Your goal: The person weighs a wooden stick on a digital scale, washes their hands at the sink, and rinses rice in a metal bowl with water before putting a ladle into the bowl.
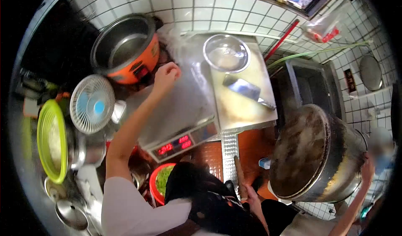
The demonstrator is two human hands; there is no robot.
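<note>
My left hand [168, 71] is raised over the metal plate of a digital scale [180, 97], beside an orange rice cooker pot [125, 51]. Its fingers are curled together, and whatever may be between them is hidden. Low at the centre, my right hand [252, 196] is closed round the lower end of a wooden handle [239, 175]. Red digits glow on the scale's front. Right of the scale, a clear bowl [226, 53] and a wide-bladed cleaver [245, 88] lie on a pale board [234, 114].
A large dark pot [335, 164] stands at the right, where another person's hand [367, 167] touches its side. Behind it is a grey bin [312, 85]. At left are a white fan [93, 104] and a green basket [52, 141]. A red bowl [155, 190] holds greens below the scale.
</note>
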